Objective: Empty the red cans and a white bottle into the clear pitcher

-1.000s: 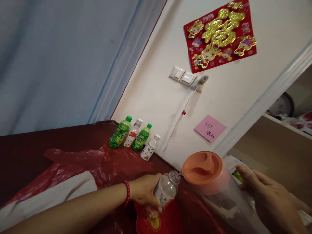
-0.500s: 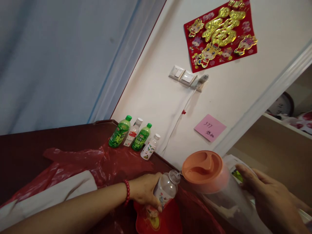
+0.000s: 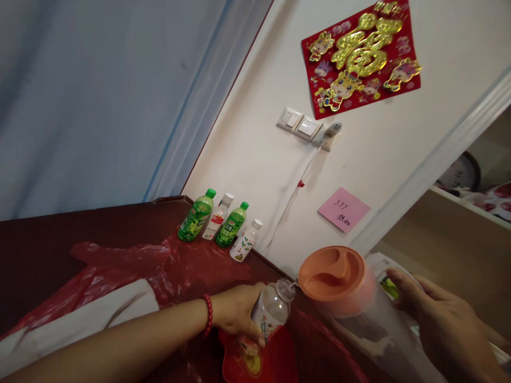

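My left hand [image 3: 239, 313], with a red bead bracelet [image 3: 208, 316] at the wrist, is wrapped round a clear bottle [image 3: 275, 306] with a printed label and an uncapped mouth. Below the bottle lies a red tray [image 3: 261, 361] with a gold print. At the right, my right hand [image 3: 447, 324] grips the handle of a translucent pitcher [image 3: 371, 324] with an orange lid [image 3: 332, 273]. The pitcher is tilted, its lid edge close beside the bottle's mouth. A thin stream of clear liquid shows between them. Part of my right fingers is hidden behind the handle.
Two green bottles [image 3: 196, 215] and two whitish bottles [image 3: 245, 241] stand in a row by the wall. Red plastic film [image 3: 187, 268] and a white cloth-like piece [image 3: 99, 314] lie on the dark table [image 3: 120, 221]. A shelf [image 3: 471, 205] stands at the right.
The liquid stream at the bottle's mouth looks slightly more distinct. Both hands, the bottle and the pitcher hold nearly the same positions.
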`<state>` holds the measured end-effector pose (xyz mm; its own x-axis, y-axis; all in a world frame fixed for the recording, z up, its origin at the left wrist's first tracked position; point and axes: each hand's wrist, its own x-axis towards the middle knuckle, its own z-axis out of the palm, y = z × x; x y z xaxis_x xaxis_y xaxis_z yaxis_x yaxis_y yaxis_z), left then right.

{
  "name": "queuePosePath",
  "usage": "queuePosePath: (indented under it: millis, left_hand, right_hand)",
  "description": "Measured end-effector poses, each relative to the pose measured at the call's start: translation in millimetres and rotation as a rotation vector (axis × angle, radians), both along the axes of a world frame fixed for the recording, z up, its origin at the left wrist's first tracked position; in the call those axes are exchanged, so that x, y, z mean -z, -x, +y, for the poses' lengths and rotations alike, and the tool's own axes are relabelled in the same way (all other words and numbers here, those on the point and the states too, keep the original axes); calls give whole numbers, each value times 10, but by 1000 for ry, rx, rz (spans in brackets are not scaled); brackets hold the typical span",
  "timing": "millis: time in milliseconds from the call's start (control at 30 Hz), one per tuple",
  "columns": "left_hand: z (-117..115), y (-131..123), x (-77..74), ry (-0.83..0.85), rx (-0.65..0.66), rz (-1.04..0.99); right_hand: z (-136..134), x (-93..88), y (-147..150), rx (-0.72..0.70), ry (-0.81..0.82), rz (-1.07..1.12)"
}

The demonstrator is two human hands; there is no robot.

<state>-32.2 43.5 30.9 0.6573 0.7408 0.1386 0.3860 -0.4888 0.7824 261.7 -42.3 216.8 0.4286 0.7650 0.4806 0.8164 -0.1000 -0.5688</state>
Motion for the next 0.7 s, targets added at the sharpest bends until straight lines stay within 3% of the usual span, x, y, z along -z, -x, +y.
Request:
queuePosePath:
  millis: [300, 700]
  left_hand:
    - [-1, 2, 15, 7, 6, -16]
    - [10, 6, 14, -5, 8, 11]
  right_hand:
    - [71, -17, -198, -17, 63, 43]
    - [-41, -44, 43, -21, 20, 24]
